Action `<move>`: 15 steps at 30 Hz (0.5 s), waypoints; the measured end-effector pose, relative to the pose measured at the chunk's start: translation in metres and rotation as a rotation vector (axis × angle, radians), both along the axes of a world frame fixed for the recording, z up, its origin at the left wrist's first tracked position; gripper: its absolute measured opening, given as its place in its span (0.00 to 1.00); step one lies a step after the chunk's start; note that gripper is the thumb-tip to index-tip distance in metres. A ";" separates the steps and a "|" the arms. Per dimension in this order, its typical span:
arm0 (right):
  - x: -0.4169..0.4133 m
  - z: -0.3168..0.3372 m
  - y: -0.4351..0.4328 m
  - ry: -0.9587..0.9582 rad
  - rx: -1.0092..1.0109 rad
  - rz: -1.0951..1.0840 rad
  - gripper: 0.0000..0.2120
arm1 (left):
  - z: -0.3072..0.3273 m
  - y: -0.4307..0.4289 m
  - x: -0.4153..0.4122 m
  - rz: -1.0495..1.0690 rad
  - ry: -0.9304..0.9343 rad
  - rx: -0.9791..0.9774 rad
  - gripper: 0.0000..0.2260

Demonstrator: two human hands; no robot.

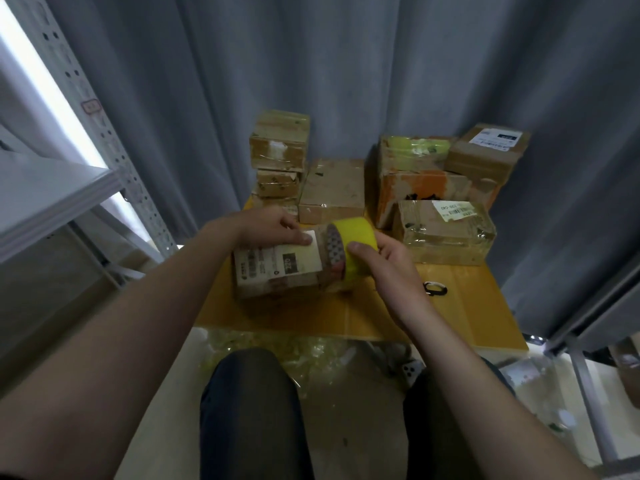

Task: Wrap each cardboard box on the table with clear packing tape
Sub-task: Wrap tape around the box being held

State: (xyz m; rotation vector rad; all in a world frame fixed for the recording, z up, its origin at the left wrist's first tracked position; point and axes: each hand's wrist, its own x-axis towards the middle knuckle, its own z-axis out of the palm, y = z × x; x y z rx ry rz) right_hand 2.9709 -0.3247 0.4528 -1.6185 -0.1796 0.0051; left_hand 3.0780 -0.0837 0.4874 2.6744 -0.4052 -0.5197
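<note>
A small cardboard box (273,271) with a white shipping label lies on the yellow table (467,317), near its front left. My left hand (270,225) presses down on the box's top far edge, thumb on the label. My right hand (384,261) grips a yellowish roll of packing tape (356,244) held against the box's right end. More cardboard boxes stand behind: a stack (278,150) at the back left, a flat one (332,190) in the middle, a taped one (446,233) at the right, and an orange-marked one (419,188) behind it.
A small black and white clip-like object (434,288) lies on the table right of my right hand. A metal shelf rack (52,188) stands at the left. Grey curtain hangs behind. Crumpled clear tape scraps (277,348) lie on the floor by my knees.
</note>
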 end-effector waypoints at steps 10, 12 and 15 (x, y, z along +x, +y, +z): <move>0.048 0.008 0.028 -0.017 -0.107 -0.122 0.16 | -0.054 -0.035 -0.016 -0.014 -0.406 0.132 0.54; 0.049 0.011 0.028 -0.001 -0.106 -0.129 0.17 | -0.061 -0.036 -0.015 0.022 -0.496 0.091 0.50; 0.045 0.023 0.027 0.041 -0.113 -0.137 0.18 | -0.065 -0.035 -0.014 0.030 -0.512 0.093 0.47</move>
